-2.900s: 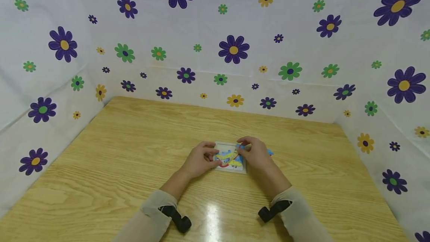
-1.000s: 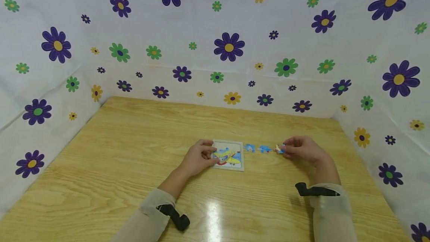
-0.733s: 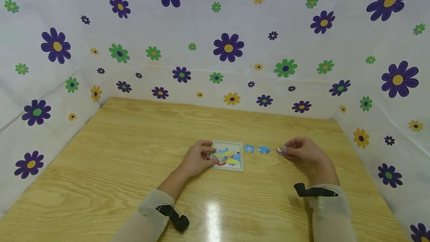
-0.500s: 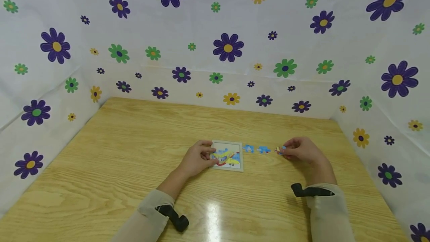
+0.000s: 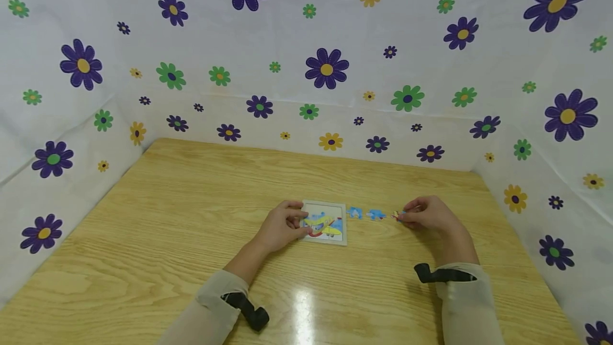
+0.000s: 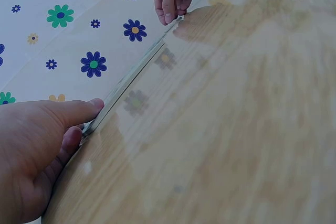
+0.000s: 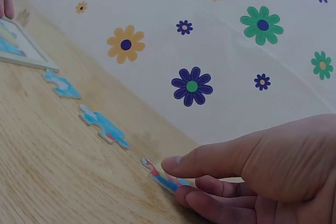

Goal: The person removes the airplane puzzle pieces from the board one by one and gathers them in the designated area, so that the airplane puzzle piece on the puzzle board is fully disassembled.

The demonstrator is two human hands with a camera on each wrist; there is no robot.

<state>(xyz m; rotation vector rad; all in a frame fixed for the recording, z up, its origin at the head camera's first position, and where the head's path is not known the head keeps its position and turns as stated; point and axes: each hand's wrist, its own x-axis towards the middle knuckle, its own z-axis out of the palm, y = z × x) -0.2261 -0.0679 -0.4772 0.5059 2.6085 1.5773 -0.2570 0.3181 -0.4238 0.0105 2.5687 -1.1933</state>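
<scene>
A small puzzle board [image 5: 330, 243] with a pale frame lies on the table, partly filled with a yellow airplane picture. My left hand [image 5: 282, 228] holds its left edge, thumb [image 6: 79, 113] near the lower corner. To the right of the board sit two loose blue puzzle pieces, a near one [image 7: 63, 86] and a middle one [image 7: 105, 127]. Farther right, my right hand [image 5: 433, 214] pinches a third puzzle piece [image 7: 165, 176], coloured blue, red and yellow, between thumb and fingers. That piece is at the tabletop, partly covered by the fingers.
The wood-grain table [image 5: 191, 190] is bounded at the back and sides by a white flower-print cloth [image 5: 287, 31]. Black straps with a knob, such as the left one [image 5: 254, 313], sit on both wrists over pale sleeves.
My right hand has moved from the board's upper right corner to the rightmost piece and grips it. Over the last second that piece shifted slightly under the fingers. My left hand stayed on the board.
</scene>
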